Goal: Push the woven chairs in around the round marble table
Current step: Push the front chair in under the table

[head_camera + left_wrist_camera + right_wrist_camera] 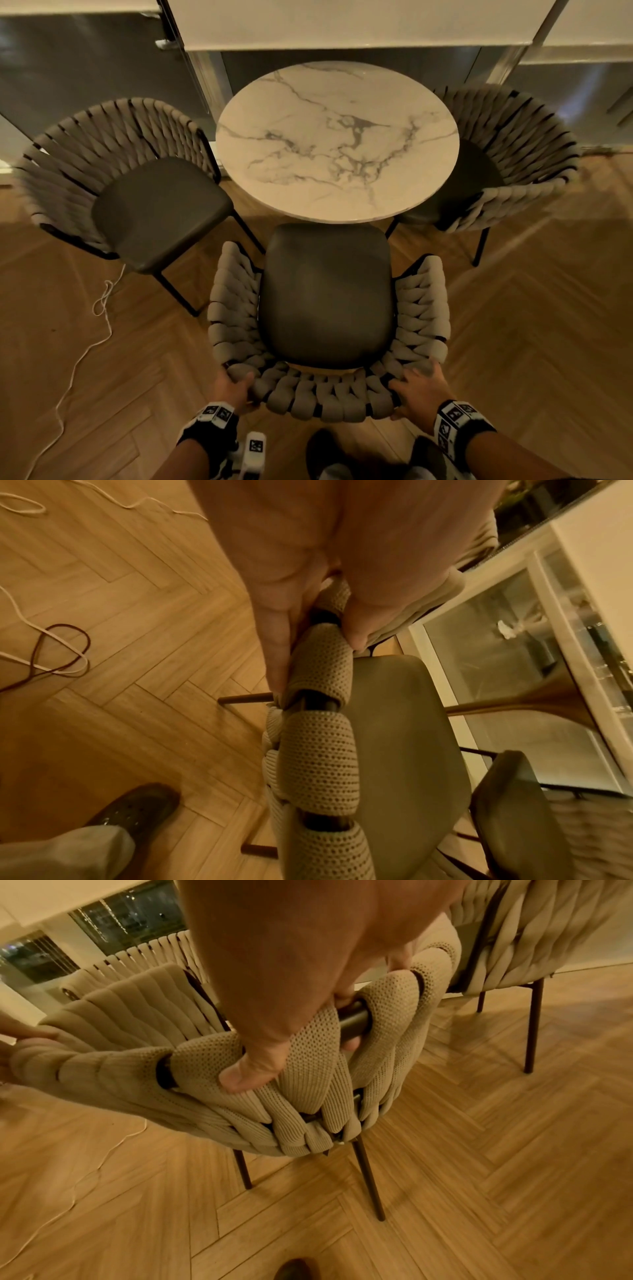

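Observation:
A round white marble table [337,140] stands ahead. Directly before me is the near woven chair [325,394], its dark seat [327,294] just meeting the table's front edge. My left hand [236,385] grips the woven backrest rim at its left corner; in the left wrist view the left hand [308,610] has fingers and thumb clamped on the knitted band [318,750]. My right hand [419,383] grips the rim at the right; the right hand [274,1031] wraps the band and metal tube. A left chair [113,178] stands off the table; a right chair [513,150] is tucked partly under it.
Herringbone wood floor [531,325] spreads around. A white cord [85,353] trails over the floor at the left, close to the left chair's legs. Glass-fronted cabinets [85,68] with a white counter run behind the table. My shoe [137,813] is behind the near chair.

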`<state>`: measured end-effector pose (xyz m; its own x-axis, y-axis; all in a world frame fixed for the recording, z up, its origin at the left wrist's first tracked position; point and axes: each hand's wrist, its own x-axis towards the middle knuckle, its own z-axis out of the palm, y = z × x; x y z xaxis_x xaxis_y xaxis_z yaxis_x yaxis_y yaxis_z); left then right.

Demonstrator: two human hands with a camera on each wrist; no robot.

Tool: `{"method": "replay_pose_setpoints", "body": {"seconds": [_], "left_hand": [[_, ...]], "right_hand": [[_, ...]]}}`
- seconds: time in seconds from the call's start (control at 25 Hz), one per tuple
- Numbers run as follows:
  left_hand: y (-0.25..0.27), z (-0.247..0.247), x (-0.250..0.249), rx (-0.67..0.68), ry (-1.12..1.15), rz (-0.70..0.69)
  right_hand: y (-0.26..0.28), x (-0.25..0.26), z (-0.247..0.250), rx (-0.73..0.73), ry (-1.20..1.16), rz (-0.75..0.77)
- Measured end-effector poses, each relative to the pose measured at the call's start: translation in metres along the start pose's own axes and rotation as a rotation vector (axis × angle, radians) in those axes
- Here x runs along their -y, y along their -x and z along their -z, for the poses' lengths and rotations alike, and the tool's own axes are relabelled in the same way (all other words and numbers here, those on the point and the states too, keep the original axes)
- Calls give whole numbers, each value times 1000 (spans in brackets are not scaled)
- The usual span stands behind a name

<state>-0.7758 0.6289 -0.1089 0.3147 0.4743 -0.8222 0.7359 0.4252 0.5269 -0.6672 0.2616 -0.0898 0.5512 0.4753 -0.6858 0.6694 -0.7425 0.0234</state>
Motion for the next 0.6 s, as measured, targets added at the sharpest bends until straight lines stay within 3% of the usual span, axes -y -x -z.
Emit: {"method": "replay_pose_setpoints", "body": {"seconds": [0.16,0.6], "left_hand": [[2,-16,1,37,2,6],[-20,-21,-8,-51,-112,-49]], "right_hand": [[8,-14,-6,-28,-19,-25],[-2,-14,11,-20,-50,-49]]}}
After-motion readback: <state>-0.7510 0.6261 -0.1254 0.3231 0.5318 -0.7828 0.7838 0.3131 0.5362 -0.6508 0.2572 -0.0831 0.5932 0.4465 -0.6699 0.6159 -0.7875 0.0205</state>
